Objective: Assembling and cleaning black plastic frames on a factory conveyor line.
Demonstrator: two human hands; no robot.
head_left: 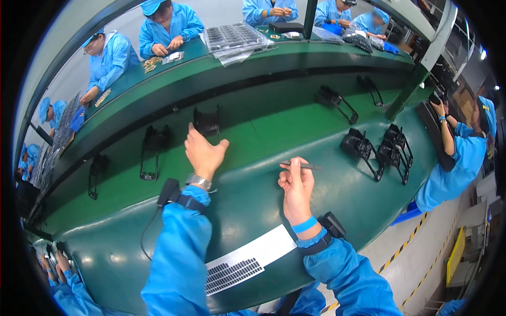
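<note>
My left hand [205, 152] reaches over the green belt with its thumb spread away from the fingers. Its fingertips are at the near edge of a black plastic frame part [206, 120]; whether they touch it I cannot tell. Held level between the thumb and fingers of my right hand [296, 187] is a pair of dark tweezers [310, 166], above the green mat. Nearer to me, between my forearms, lies a white sheet of small black stickers [279, 245], its far part bare of stickers and its near part set with rows of them.
More black frame parts lie on the belt [263, 126], such as one at left [156, 139] and one at far right [337, 102]. Several stand grouped on the mat's right [361, 147]. Co-workers sit behind a raised ledge holding clear trays [237, 39]; another person [458, 152] is at right.
</note>
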